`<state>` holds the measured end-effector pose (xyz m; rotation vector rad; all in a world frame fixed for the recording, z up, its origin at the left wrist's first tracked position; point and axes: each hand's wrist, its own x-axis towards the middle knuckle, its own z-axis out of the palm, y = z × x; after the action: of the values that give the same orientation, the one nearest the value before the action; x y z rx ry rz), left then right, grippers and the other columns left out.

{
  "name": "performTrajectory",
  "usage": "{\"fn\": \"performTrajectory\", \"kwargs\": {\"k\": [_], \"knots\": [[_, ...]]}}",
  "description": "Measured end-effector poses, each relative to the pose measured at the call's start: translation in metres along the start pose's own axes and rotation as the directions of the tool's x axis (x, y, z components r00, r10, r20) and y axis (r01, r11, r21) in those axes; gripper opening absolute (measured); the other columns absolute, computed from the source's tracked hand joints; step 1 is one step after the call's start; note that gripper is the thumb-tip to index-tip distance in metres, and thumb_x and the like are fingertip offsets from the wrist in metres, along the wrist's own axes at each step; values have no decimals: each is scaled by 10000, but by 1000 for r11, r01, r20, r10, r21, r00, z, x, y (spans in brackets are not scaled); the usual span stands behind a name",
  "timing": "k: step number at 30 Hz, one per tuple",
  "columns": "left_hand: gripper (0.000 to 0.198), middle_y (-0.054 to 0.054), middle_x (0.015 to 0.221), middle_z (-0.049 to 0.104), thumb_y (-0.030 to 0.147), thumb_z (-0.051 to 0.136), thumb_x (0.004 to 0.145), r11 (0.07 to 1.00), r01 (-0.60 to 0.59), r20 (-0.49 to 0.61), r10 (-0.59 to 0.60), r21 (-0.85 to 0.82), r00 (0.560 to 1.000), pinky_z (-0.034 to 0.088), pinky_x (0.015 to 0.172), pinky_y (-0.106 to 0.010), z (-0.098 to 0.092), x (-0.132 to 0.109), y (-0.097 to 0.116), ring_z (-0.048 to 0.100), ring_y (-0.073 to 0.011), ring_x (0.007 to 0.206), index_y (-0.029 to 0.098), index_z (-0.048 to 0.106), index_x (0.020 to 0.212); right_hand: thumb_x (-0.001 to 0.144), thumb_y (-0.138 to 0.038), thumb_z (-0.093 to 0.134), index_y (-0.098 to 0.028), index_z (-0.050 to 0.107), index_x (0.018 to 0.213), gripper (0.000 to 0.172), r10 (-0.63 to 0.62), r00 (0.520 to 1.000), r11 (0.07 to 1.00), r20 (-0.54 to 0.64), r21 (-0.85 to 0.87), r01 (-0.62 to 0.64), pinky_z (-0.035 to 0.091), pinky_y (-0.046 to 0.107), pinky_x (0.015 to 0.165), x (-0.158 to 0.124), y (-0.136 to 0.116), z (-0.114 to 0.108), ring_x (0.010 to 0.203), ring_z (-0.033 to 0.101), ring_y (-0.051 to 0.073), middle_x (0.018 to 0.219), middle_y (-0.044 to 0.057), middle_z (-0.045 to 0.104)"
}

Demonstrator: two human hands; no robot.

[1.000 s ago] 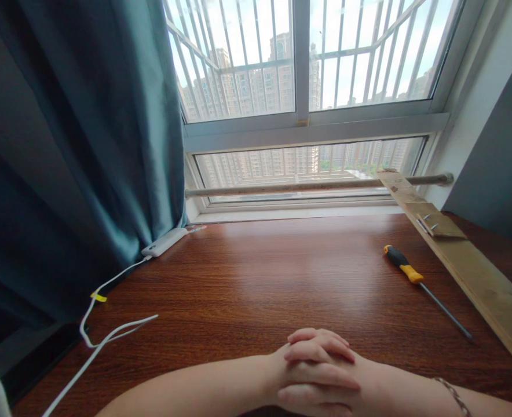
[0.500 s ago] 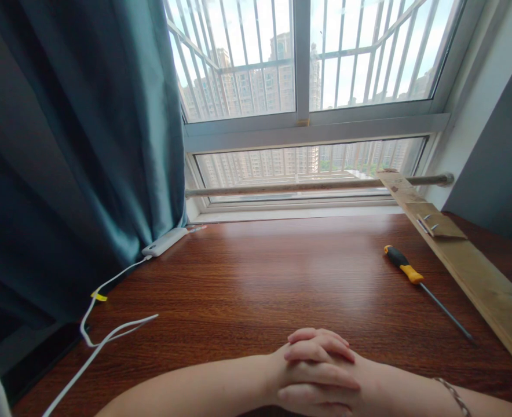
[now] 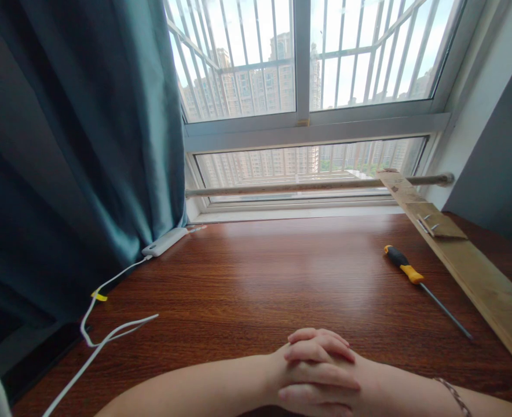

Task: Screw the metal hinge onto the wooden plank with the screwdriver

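Note:
My left hand (image 3: 281, 373) and my right hand (image 3: 355, 370) are clasped at the bottom centre, fingers interlaced and folded over each other. No object shows between them. Both rest at the near side of the brown wood-grain table (image 3: 247, 278). To their right lies a screwdriver (image 3: 409, 272) with a black and yellow handle, its shaft pointing toward the near right. Beyond it a long wooden board (image 3: 464, 266) slants across the table's right side. A small wood piece (image 3: 445, 226) sits on the board, with metal screws or nails on it.
A white power strip or adapter (image 3: 165, 242) lies by the blue curtain (image 3: 108, 127) at far left. Its white cable (image 3: 108, 339) loops across the table's left side. A metal rail (image 3: 282, 188) runs before the barred window (image 3: 247, 63); the board's far end reaches it.

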<state>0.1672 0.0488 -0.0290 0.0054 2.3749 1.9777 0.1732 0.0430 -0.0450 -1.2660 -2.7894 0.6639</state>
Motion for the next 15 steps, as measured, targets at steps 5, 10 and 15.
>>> {"fn": "performTrajectory", "kwargs": {"k": [5,10,15], "knots": [[275,-44,1081,618,480,502,831,998,-20,70,17,52,997,560,549,-228,-3,2,0,548,-301,1104,373,689,1001,788,-163,591,-450,637,1064,401,-10,982,963,-189,263,60,472,213,882,1,3,11,1002,625,95,1103,-70,644],[275,-52,1015,638,443,492,838,992,-96,-2,97,76,995,563,535,-229,-2,2,-1,567,-307,1089,351,699,994,764,-180,617,-467,653,1018,386,47,987,936,-155,352,11,471,194,860,3,11,26,1013,619,99,1117,-79,635],[272,-46,943,657,442,477,846,970,-189,-48,199,152,979,546,497,-207,0,3,-5,629,-271,976,331,708,939,891,-170,226,-229,684,1001,475,222,975,922,-11,329,-207,441,239,575,28,13,45,653,658,41,971,-16,645]]}}
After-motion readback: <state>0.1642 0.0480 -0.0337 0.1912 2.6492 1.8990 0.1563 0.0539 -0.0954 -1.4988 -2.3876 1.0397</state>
